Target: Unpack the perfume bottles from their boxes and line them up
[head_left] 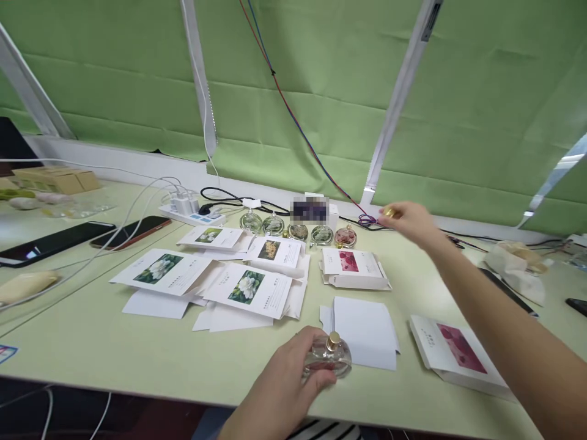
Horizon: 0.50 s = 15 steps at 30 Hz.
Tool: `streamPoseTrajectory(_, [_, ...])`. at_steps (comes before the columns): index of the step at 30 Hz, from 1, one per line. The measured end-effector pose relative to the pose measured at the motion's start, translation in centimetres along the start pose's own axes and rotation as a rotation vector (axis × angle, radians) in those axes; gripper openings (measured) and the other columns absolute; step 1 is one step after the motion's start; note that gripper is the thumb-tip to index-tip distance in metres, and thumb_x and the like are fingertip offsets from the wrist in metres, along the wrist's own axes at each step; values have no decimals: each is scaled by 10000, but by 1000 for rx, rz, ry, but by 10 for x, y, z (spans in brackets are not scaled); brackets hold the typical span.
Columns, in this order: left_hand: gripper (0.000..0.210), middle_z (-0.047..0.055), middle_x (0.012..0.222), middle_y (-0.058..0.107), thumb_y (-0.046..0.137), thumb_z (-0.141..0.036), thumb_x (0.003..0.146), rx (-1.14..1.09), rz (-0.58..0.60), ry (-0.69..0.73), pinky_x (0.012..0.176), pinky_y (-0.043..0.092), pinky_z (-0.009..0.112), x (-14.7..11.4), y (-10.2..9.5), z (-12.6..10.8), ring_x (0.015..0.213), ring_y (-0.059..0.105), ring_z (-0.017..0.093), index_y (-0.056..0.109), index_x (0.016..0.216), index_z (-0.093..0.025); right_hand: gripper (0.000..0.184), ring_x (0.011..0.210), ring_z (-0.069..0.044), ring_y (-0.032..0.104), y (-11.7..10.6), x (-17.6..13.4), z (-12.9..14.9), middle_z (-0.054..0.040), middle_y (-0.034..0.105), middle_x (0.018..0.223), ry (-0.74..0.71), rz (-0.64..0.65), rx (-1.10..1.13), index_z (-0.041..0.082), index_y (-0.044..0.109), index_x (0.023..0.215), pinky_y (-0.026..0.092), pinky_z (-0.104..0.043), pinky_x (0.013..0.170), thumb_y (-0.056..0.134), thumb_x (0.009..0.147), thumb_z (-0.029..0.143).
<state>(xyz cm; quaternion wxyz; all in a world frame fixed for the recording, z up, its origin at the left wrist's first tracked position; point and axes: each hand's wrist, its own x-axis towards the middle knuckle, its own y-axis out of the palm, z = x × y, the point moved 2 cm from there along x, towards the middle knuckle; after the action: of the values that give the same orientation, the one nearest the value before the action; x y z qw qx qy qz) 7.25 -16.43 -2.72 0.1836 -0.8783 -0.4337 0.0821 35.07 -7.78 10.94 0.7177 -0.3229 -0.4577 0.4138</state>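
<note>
My left hand (287, 379) is closed round a clear round glass perfume bottle (342, 364) at the table's front edge. The bottle has a gold neck on top and a pinkish tint inside. Far out at the back right, my right hand (415, 225) pinches a small shiny gold cap (391, 211) above the table. Several similar round bottles stand in a row at the back; the rightmost one (345, 236) is reddish, with a gold piece by its base. Just beyond my left hand lies a blank white folded carton (364, 327).
White boxes with flower pictures lie on the left (250, 290), centre (353, 263) and right (458, 351). A power strip (192, 215), cables and two dark phone-like devices (55, 241) (131, 232) are at the left. A crumpled pale cloth (513, 269) sits at the right.
</note>
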Motion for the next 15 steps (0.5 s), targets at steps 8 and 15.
streamPoseTrajectory(8, [214, 4, 920, 637, 560, -206, 758, -23, -1, 18, 753, 414, 251, -1, 0, -3, 844, 562, 168, 530, 969, -201, 200, 758, -125, 590, 114, 24, -53, -21, 625, 859, 69, 312, -112, 142, 599, 844, 486, -306, 730, 522, 872, 325])
streamPoseTrajectory(15, [235, -22, 934, 642, 579, -153, 737, -77, -7, 16, 769, 407, 223, -1, 0, -2, 857, 565, 145, 544, 961, -216, 241, 872, -208, 585, 56, 20, -15, -90, 643, 949, -27, 157, -88, 144, 598, 953, 429, -304, 737, 458, 875, 324])
